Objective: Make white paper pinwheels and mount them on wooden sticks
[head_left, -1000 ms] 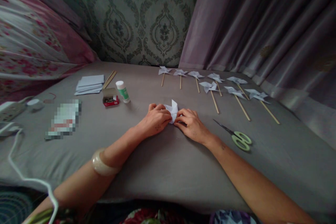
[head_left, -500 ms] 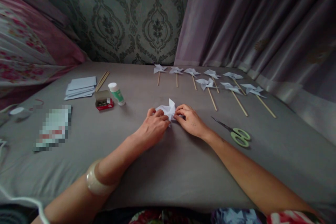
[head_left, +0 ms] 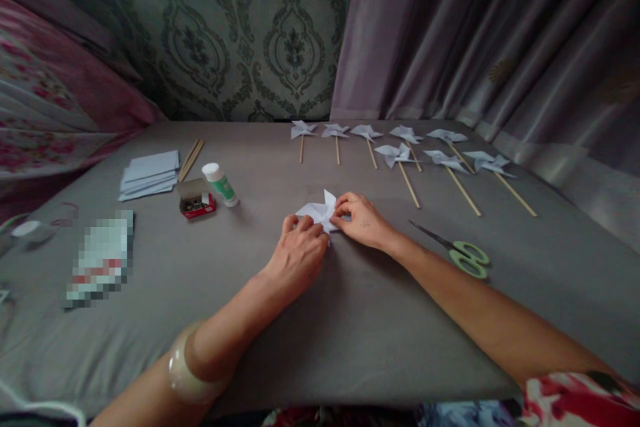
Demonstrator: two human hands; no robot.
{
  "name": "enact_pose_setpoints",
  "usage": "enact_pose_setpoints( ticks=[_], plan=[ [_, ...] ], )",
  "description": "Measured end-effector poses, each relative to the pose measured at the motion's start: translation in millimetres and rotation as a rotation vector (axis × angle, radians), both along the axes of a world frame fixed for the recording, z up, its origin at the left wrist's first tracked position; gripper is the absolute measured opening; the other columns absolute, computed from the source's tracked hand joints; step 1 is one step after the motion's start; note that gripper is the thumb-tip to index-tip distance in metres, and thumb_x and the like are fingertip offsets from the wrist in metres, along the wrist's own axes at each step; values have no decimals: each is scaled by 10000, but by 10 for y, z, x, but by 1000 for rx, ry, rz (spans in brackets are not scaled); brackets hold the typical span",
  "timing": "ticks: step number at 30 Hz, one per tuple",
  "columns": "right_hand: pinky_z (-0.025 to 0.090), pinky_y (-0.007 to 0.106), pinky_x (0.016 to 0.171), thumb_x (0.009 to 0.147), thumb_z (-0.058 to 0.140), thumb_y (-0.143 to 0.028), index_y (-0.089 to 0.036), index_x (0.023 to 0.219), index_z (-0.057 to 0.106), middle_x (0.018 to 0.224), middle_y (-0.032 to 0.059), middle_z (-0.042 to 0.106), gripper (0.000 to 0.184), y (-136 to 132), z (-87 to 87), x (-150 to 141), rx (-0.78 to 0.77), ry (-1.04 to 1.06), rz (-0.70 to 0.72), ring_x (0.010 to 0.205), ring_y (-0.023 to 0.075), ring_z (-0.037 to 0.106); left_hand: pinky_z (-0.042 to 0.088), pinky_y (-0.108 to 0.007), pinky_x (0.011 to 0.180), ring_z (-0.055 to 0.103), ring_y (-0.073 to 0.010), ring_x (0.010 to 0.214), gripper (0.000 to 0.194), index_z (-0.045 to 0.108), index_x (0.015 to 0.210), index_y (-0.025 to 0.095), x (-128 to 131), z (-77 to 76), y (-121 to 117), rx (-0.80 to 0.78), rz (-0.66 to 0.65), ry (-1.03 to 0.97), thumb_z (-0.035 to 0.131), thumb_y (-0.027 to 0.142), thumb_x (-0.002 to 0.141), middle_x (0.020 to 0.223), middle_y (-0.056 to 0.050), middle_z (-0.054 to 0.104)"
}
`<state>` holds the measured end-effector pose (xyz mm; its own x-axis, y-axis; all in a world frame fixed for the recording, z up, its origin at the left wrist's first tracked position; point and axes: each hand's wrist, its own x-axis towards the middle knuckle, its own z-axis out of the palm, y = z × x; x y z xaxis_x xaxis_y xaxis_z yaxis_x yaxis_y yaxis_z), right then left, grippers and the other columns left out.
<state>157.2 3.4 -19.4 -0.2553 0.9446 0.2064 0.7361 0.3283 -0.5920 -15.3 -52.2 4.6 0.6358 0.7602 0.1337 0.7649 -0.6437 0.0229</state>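
Between my hands is a white paper pinwheel [head_left: 319,211], one blade pointing up and no stick visible on it. My left hand [head_left: 302,247] is closed on its near left side, knuckles up, hiding part of the paper. From the right, my right hand [head_left: 364,219] pinches the pinwheel's edge between thumb and fingers. Green-handled scissors [head_left: 467,257] lie to the right of my right hand, blades pointing away to the left. Beyond, finished-looking pinwheels on wooden sticks [head_left: 399,156] lie in two rows.
At the left are a stack of white paper [head_left: 151,170], several wooden sticks [head_left: 191,160], an open red box of small metal pieces [head_left: 197,203] and a glue stick [head_left: 220,184]. A blurred packet [head_left: 103,257] lies nearer. Curtains [head_left: 425,33] hang behind at the right.
The view has shifted slightly. My right fingers have closed in on the pinwheel's right edge, while my left hand stays on its near side.
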Motion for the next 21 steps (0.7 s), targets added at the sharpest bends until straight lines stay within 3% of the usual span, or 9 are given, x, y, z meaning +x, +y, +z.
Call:
enact_pose_setpoints(
  ticks=[8, 21],
  plan=[
    [379, 420, 906, 736, 682, -183, -194, 647, 686, 966, 55, 637, 90, -26, 10, -49, 2, -28, -67, 984, 228, 549, 303, -416, 868, 507, -240, 958, 196, 596, 881, 168, 15, -26, -7, 13, 17, -17, 403, 150, 907, 913, -72, 640],
    [382, 399, 873, 727, 686, -190, -203, 609, 673, 927, 54, 618, 119, -18, -4, -62, 19, -29, -58, 950, 222, 524, 317, -413, 874, 496, -243, 952, 193, 584, 985, 172, 44, -15, -6, 1, 49, -7, 406, 164, 911, 949, -80, 615]
  ],
)
